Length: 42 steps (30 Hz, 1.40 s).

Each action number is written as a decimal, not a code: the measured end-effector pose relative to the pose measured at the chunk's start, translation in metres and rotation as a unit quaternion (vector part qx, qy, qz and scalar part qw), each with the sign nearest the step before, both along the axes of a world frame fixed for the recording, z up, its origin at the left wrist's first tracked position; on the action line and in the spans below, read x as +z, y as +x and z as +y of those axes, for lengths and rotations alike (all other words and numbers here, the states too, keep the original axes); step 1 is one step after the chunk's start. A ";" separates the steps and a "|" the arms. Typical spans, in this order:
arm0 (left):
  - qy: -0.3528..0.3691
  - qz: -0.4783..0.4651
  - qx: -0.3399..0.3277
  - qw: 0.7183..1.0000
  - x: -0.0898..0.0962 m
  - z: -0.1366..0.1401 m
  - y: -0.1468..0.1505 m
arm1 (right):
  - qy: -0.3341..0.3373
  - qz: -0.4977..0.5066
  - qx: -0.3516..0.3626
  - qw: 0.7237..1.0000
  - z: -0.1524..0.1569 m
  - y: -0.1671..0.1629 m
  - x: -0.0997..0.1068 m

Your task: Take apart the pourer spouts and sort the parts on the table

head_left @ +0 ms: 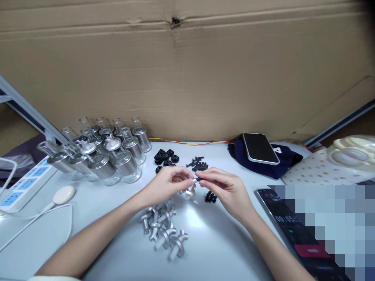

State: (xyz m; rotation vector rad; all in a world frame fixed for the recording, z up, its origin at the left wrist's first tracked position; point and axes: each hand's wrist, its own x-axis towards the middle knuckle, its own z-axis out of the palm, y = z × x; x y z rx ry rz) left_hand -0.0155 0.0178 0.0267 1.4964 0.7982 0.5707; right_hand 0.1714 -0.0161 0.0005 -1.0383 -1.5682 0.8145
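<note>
My left hand [175, 180] is closed around a silver spout piece [189, 193], whose round flange hangs below my fingers. The fingertips of my right hand [224, 185] pinch a small black part [199, 178] against the spout's tip. Fingers cover much of where the two meet. More silver spout pieces [166, 232] lie in a loose heap nearer to me. Behind my hands are several black ribbed stoppers [166, 157] and a pile of thin black strips [200, 165]. Small black caps [210, 196] sit in a cluster beside my right hand.
Several glass bottles [129, 164] with metal bands stand at the left, two topped with silver spouts. Further left are a power strip [26, 187] and a white round charger [64, 194]. On the right, a phone [260, 148] rests on dark cloth; another phone [293, 230] shows a timer.
</note>
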 end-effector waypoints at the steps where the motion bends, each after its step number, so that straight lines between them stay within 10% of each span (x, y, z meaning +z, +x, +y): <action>1: 0.002 0.000 -0.001 1.000 0.000 0.000 0.000 | 0.003 -0.001 0.001 1.000 0.000 0.000 0.000; 14: 0.017 -0.007 -0.011 1.000 -0.001 0.001 -0.002 | -0.098 0.041 0.045 0.993 -0.002 0.002 0.003; 25: 0.071 -0.003 0.026 0.997 -0.002 -0.002 0.001 | -0.410 0.338 0.266 0.804 -0.001 -0.014 -0.001; 29: 0.144 0.035 0.043 0.988 0.001 -0.003 0.000 | -0.416 0.326 0.338 0.779 -0.005 -0.016 -0.002; 42: 0.004 -0.047 -0.032 0.998 0.002 -0.008 0.004 | -0.445 0.326 0.403 0.730 -0.009 -0.012 -0.008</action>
